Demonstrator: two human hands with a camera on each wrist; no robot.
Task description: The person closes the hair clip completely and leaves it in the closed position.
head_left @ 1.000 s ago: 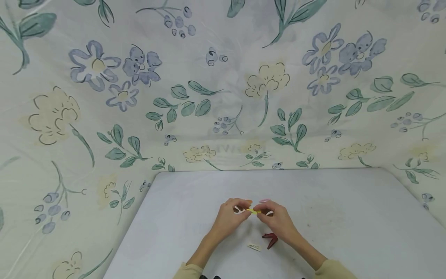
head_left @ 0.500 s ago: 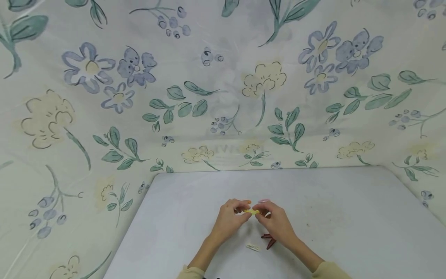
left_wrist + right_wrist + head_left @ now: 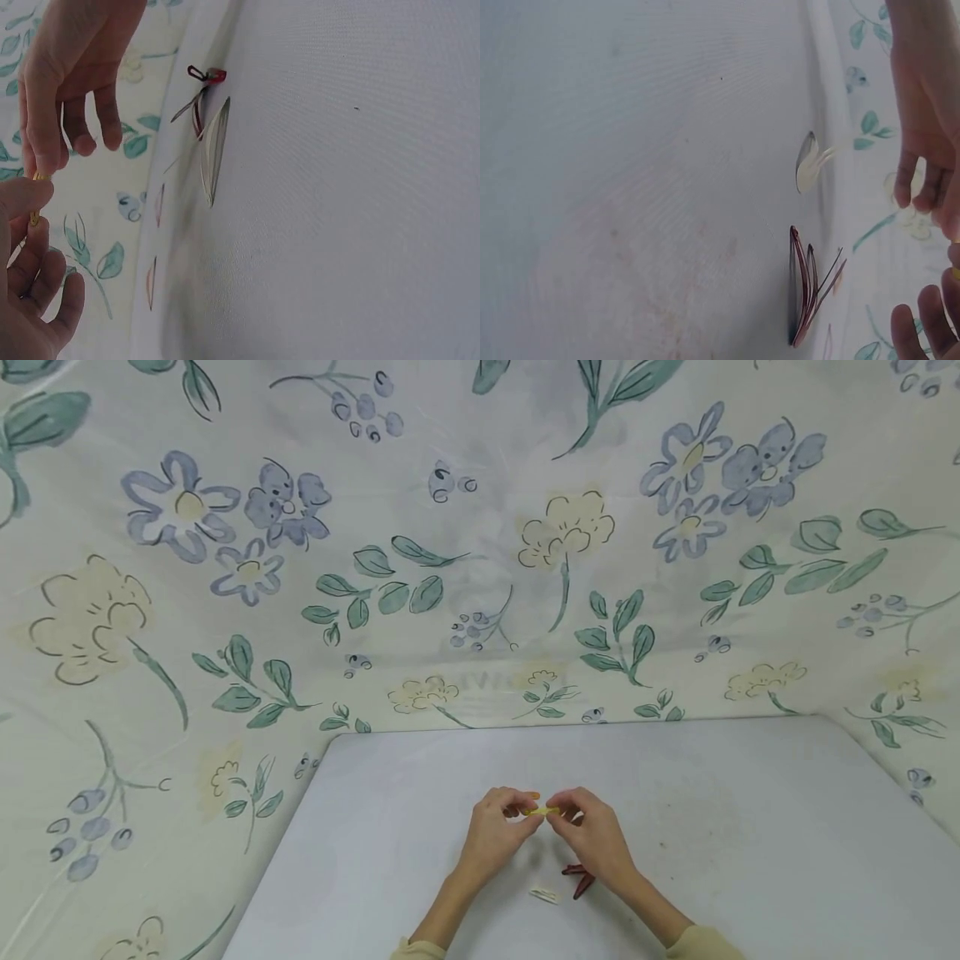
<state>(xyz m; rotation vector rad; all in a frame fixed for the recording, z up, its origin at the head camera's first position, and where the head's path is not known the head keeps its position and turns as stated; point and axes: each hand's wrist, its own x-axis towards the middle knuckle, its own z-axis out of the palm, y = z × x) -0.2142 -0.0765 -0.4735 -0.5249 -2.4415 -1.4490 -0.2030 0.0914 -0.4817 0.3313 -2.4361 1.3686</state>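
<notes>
A slim yellow hair clip (image 3: 542, 811) is held in the air over the white table between both hands. My left hand (image 3: 495, 833) pinches one end between thumb and forefinger; my right hand (image 3: 597, 837) pinches the other. In the left wrist view the yellow clip (image 3: 35, 199) shows edge-on between the fingertips. Below the hands lie a cream hair clip (image 3: 543, 896) and dark red clips (image 3: 581, 880), partly overlapped by my right hand in the head view. Just beyond my left fingers an orange clip (image 3: 533, 795) peeks out.
A pale pink clip (image 3: 159, 206) lies beside the orange one in the left wrist view; my right hand hides it from the head camera. The white table (image 3: 750, 827) reaches back to a floral-printed curtain (image 3: 480, 610) behind and at the sides.
The head view has shifted slightly. My right hand now covers the pink clip that showed beyond its fingers earlier. Both hands keep pinching the yellow clip, with small finger shifts.
</notes>
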